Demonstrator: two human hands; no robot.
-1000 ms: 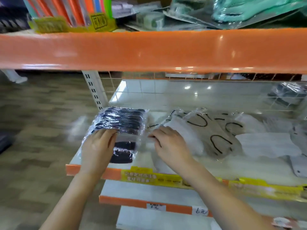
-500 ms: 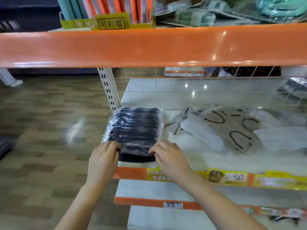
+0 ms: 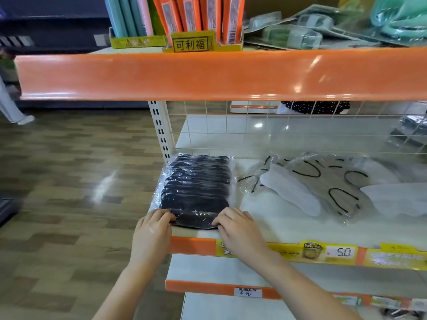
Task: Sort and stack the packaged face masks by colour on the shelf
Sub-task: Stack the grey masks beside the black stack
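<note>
**Spotter:** What's changed on your end?

**Operator:** A second ago I had the black mask packs (image 3: 196, 188) half lifted and splayed. Now the stack lies flat at the left end of the shelf (image 3: 277, 225), just beside the slotted upright (image 3: 160, 131). So I judge the black pile is squared up and nearly done.

**Spotter:** And your hands?

**Operator:** Left hand (image 3: 151, 236) has its fingertips curled onto the stack's near left corner, right hand (image 3: 239, 229) onto the near right corner. I'm pressing and nudging the front edge. Whether I'm really pinching the plastic, I cannot tell from here.

**Spotter:** The rest of that shelf?

**Operator:** White masks in clear bags (image 3: 323, 185), black ear loops showing, lie loose and overlapping to the right, apart from the black pile. Those are not yet stacked.

**Spotter:** Anything up top?

**Operator:** A yellow display box (image 3: 191, 43) holds upright orange packets (image 3: 201, 15); green items in clear packaging (image 3: 293, 36) lie beside it.
</note>
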